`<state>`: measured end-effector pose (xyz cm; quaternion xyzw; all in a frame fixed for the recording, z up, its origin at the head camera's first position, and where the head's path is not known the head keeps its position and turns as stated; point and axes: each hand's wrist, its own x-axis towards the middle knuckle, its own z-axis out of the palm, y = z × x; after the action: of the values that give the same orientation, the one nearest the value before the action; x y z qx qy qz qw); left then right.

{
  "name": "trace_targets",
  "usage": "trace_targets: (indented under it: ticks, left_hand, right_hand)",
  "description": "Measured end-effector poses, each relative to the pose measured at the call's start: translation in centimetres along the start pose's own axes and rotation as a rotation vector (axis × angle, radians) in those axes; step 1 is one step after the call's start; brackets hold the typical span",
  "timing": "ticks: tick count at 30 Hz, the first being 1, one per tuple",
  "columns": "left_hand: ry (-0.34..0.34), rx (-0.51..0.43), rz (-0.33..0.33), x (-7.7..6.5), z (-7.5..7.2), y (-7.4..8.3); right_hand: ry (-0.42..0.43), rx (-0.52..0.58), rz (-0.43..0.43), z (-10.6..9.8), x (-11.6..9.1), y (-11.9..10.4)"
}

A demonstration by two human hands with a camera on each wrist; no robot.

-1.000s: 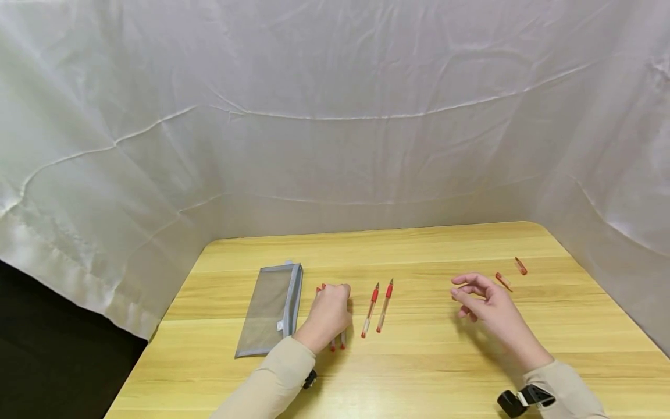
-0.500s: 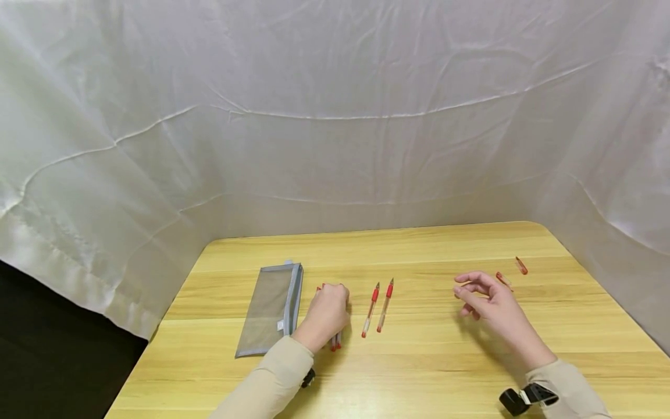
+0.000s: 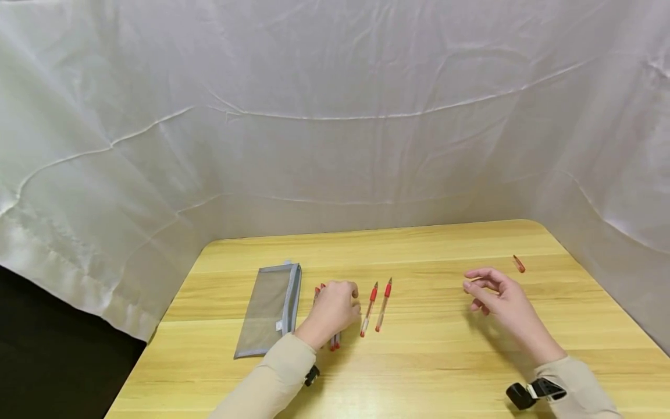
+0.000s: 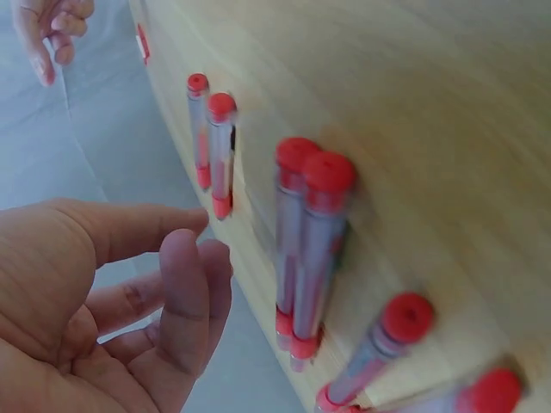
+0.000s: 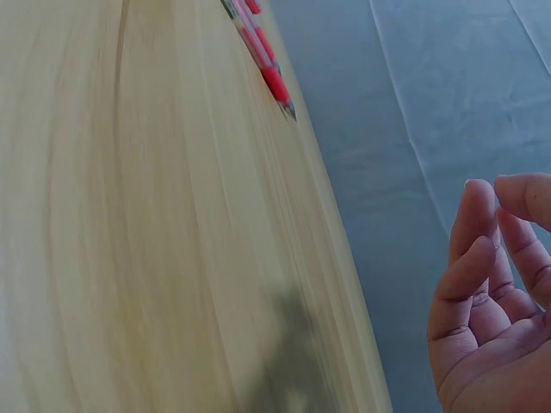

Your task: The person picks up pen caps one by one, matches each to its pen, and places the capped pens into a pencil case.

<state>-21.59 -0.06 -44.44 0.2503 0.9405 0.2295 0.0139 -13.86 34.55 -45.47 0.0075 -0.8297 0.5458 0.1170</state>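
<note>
At left, gray mesh pouch (image 3: 264, 311) flat on wooden table (image 3: 445, 361); next, left hand (image 3: 333, 305) above red-ended pens (image 4: 314, 258), fingers loosely bent, clear of them; just right, two uncapped pens (image 3: 384, 305) side by side; farther right, right hand (image 3: 501, 295) raised, fingers relaxed, empty; beyond, red cap (image 3: 519, 264).

clear plastic pens (image 3: 384, 304), mesh pouch (image 3: 263, 311); wood-grain table (image 3: 429, 355), satiny cloth (image 3: 335, 157)
</note>
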Motion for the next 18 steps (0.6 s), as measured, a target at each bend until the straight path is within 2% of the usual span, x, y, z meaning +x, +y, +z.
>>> trace_targets:
  ticks: [5, 12, 18]
  left_hand:
    - [-0.035, -0.079, -0.01, 0.5, 0.1, 0.7]
    - [-0.047, -0.063, -0.043, 1.2, 0.7, 1.4]
    - [-0.077, -0.092, -0.063, 1.6, 1.1, 1.4]
  right_hand:
    - [0.007, -0.009, -0.005, -1.0, 0.2, 0.5]
    - [-0.003, -0.073, -0.011, -2.8, 1.0, 1.7]
    - [-0.002, -0.145, 0.02, -4.4, 1.7, 2.8]
